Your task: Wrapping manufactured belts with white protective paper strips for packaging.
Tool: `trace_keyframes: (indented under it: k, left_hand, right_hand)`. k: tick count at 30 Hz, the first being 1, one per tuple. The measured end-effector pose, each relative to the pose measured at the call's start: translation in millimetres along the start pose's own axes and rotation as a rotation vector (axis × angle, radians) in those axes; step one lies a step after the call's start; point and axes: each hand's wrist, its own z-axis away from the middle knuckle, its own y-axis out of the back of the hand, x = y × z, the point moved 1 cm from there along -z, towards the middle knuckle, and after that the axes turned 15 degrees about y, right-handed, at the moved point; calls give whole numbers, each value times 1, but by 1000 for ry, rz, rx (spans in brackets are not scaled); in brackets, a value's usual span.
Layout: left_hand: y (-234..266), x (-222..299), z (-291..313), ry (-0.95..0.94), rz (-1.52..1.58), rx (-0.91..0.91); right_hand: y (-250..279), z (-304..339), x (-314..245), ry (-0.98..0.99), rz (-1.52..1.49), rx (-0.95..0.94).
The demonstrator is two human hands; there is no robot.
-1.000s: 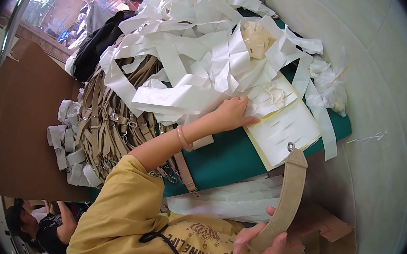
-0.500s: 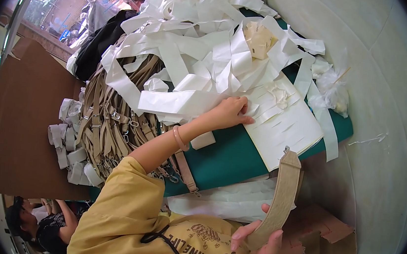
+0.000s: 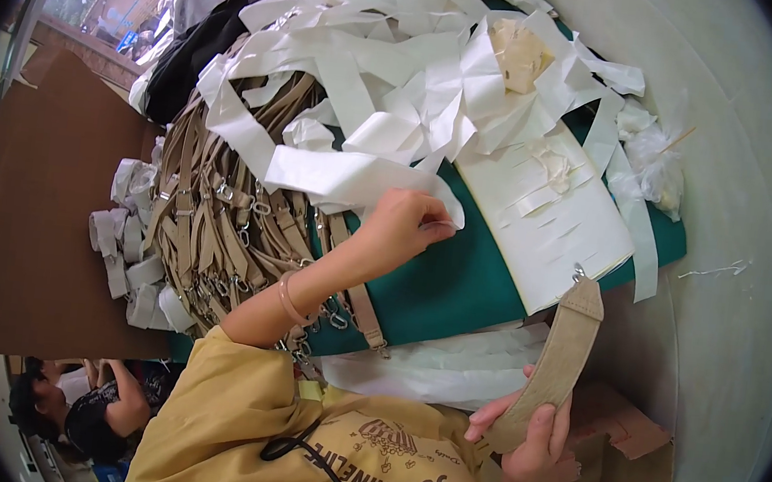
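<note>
My left hand (image 3: 403, 229) reaches over the green table top and pinches the end of a white paper strip (image 3: 346, 177), which runs back to a tangled heap of similar strips (image 3: 422, 75). Low on the right, my right hand (image 3: 539, 445) grips a wide beige strap (image 3: 567, 347) by its lower part. The strap stands up from the fingers, with a small metal fitting at its top end. To the right of my left hand lies a stack of white sheets (image 3: 550, 202) with small slits and a loose scrap on top.
Many beige straps with metal clips (image 3: 229, 215) are piled on the left, beside white rolls (image 3: 136, 248). A large brown cardboard sheet (image 3: 59, 216) stands at far left. An open cardboard box (image 3: 626, 464) sits at lower right. Another person (image 3: 95, 408) is at lower left.
My left hand has moved left off the sheet stack, with the strip's end in its fingers. The strap in my right hand has shifted slightly right.
</note>
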Motion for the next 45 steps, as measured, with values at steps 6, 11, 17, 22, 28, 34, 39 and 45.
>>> trace_keyframes:
  k: [6, 11, 17, 22, 28, 34, 39, 45]
  left_hand:
    - [-32, -3, 25, -187, -94, 29]
    - [-61, -7, 21, -322, -235, 93]
    - [-65, -17, 34, -278, -277, 38]
    - [-61, -3, 34, -459, -210, 104]
    - [-77, -11, 27, -316, -24, -102]
    - [-78, -10, 20, -423, 11, -77]
    - [-74, -12, 20, -442, -148, -65]
    - [-73, -1, 20, -486, -34, -100]
  right_hand:
    - [10, -3, 21, 26, 81, -147]
    - [20, 1, 40, -46, -161, -95]
    - [29, 11, 54, -7, -133, -47]
    - [28, 12, 56, 24, -41, -75]
    - [23, 9, 44, -12, -40, -79]
    - [26, 10, 44, -14, -24, -73]
    - [25, 6, 48, -38, -27, -108]
    - [27, -2, 66, -67, -46, 38]
